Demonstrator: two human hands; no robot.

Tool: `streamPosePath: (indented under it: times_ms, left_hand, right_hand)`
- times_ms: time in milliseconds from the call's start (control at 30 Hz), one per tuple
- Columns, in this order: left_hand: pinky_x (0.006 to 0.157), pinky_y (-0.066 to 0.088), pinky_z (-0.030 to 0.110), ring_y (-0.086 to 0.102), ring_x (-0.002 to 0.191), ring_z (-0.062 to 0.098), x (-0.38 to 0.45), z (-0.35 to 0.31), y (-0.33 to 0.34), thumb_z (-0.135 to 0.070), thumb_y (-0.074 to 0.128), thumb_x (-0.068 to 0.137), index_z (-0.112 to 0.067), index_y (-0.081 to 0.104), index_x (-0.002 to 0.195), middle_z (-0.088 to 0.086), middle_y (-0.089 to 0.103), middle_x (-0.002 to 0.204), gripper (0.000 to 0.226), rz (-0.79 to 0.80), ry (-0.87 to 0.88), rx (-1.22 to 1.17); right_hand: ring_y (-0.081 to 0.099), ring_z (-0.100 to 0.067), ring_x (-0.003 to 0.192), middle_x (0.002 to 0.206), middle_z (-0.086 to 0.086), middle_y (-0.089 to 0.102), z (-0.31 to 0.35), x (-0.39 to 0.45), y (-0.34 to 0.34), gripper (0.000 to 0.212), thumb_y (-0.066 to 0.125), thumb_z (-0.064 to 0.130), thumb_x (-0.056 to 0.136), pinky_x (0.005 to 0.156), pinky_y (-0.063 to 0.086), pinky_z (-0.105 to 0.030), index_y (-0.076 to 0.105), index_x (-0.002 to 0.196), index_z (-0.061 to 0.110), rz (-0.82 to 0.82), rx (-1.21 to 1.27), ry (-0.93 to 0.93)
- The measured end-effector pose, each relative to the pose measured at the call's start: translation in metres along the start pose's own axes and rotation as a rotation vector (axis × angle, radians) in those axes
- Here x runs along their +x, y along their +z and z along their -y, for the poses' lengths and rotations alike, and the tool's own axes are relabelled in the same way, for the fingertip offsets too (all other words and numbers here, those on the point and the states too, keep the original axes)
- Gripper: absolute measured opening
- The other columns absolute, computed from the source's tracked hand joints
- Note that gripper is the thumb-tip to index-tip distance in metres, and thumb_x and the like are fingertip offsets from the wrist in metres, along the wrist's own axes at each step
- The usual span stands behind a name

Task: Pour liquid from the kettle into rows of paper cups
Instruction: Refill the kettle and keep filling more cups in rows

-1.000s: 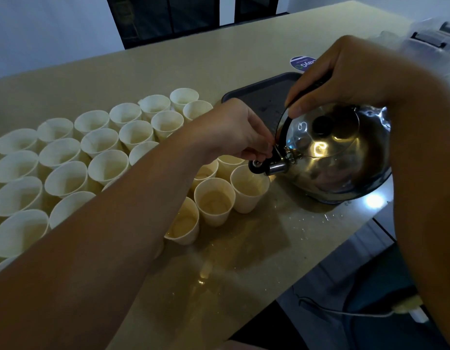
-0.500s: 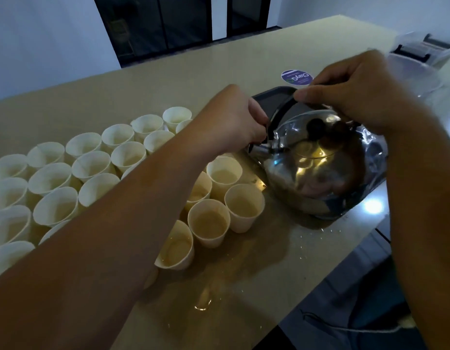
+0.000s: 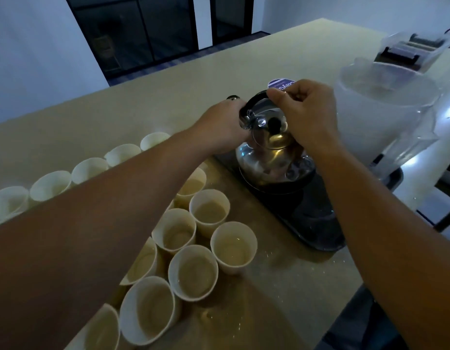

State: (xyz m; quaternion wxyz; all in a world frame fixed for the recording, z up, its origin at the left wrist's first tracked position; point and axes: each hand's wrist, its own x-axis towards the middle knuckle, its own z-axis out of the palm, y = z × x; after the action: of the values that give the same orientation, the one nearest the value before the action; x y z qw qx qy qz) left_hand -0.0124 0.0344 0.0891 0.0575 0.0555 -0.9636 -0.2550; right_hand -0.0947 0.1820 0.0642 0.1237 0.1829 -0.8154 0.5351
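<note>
— So where does the kettle stand?

— Upright on the dark tray, at the far end of it, just beside the paper cups on the worktop.

— And who holds it?

— Both hands. The right hand has its fingers curled round the black handle at the top. The left hand is closed round the spout side of the kettle, by the handle's lower end; exactly what its fingers pinch I cannot tell.

— What about the cups?

— They sit in rows, touching one another. The near ones hold pale liquid. The left forearm hides much of the rows.

— Anything else on the worktop?

— A clear plastic jug to the right of the kettle, a round label behind the right hand, and droplets on the surface near the cups.
</note>
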Motion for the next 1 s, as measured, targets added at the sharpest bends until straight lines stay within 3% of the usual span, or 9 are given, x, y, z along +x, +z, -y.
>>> streamPosePath:
  times_ms: [67,133,233,367,500,633,800,900,1000]
  left_hand:
    - [0.099,0.038,0.029,0.046,0.132,0.025,0.013,0.004,0.005,-0.018,0.063,0.092,-0.011,0.045,0.144,0.011,0.05,0.145,0.055,0.019,0.019,0.056]
    - [0.102,0.036,0.029,0.044,0.134,0.026,0.025,0.008,0.01,-0.018,0.063,0.093,-0.011,0.043,0.146,0.012,0.047,0.147,0.057,0.028,0.031,0.095]
    - [0.105,0.038,0.035,0.044,0.133,0.029,0.04,0.016,0.02,-0.018,0.062,0.092,-0.009,0.043,0.145,0.013,0.045,0.147,0.057,0.046,0.044,0.16]
    - [0.104,0.043,0.044,0.045,0.132,0.031,0.052,0.026,0.031,-0.021,0.061,0.092,-0.011,0.042,0.145,0.01,0.042,0.147,0.057,0.066,0.068,0.266]
    - [0.099,0.046,0.046,0.041,0.132,0.028,0.06,0.033,0.038,-0.024,0.06,0.091,-0.015,0.042,0.146,0.0,0.035,0.152,0.058,0.019,0.128,0.436]
    - [0.098,0.041,0.047,0.038,0.133,0.027,0.065,0.039,0.049,-0.029,0.057,0.092,-0.019,0.049,0.141,-0.003,0.029,0.157,0.05,0.058,0.189,0.603]
    - [0.098,0.043,0.043,0.045,0.127,0.025,0.07,0.037,0.054,-0.015,0.054,0.089,-0.019,0.045,0.142,0.0,0.049,0.143,0.054,-0.126,0.159,0.494]
    - [0.101,0.041,0.044,0.046,0.128,0.025,0.074,0.029,0.053,-0.018,0.052,0.093,-0.019,0.043,0.145,0.0,0.051,0.143,0.053,-0.124,0.192,0.541]
    - [0.1,0.04,0.043,0.048,0.126,0.026,0.076,0.029,0.053,-0.022,0.052,0.096,-0.019,0.046,0.142,0.0,0.056,0.138,0.047,-0.14,0.168,0.6]
  right_hand:
    - [0.056,-0.002,0.061,0.074,-0.002,0.068,-0.007,0.005,0.006,0.028,0.075,0.044,0.087,0.061,0.049,-0.016,0.07,0.08,0.017,-0.021,0.003,0.014]
    - [0.048,0.001,0.054,0.067,0.006,0.06,-0.014,0.011,0.012,0.029,0.075,0.044,0.088,0.053,0.038,-0.008,0.063,0.074,0.021,-0.042,-0.008,0.039]
    - [0.046,-0.001,0.055,0.063,0.01,0.055,-0.03,0.02,0.019,0.033,0.075,0.044,0.087,0.056,0.038,-0.014,0.057,0.069,0.022,-0.073,0.012,0.079]
    - [0.048,-0.006,0.058,0.062,0.009,0.055,-0.047,0.024,0.024,0.038,0.075,0.043,0.087,0.062,0.043,-0.025,0.064,0.077,0.008,-0.09,0.022,0.087]
    - [0.06,-0.006,0.069,0.069,0.012,0.066,-0.059,0.029,0.023,0.028,0.07,0.048,0.088,0.073,0.054,-0.034,0.075,0.085,0.02,-0.074,0.017,0.115]
    - [0.067,-0.005,0.088,0.086,0.015,0.072,-0.062,0.025,0.019,0.024,0.061,0.042,0.096,0.077,0.051,-0.023,0.078,0.108,0.029,-0.049,-0.048,0.07]
    - [0.066,-0.006,0.09,0.089,0.014,0.072,-0.064,0.024,0.022,0.024,0.061,0.041,0.097,0.076,0.05,-0.022,0.078,0.108,0.029,-0.08,-0.05,0.05]
    - [0.066,-0.007,0.091,0.088,0.016,0.071,-0.066,0.024,0.022,0.025,0.06,0.041,0.097,0.079,0.051,-0.025,0.078,0.108,0.028,-0.091,-0.057,0.024]
    - [0.065,-0.003,0.091,0.087,0.019,0.069,-0.067,0.024,0.023,0.025,0.06,0.041,0.097,0.077,0.046,-0.016,0.078,0.108,0.029,-0.089,-0.054,0.022]
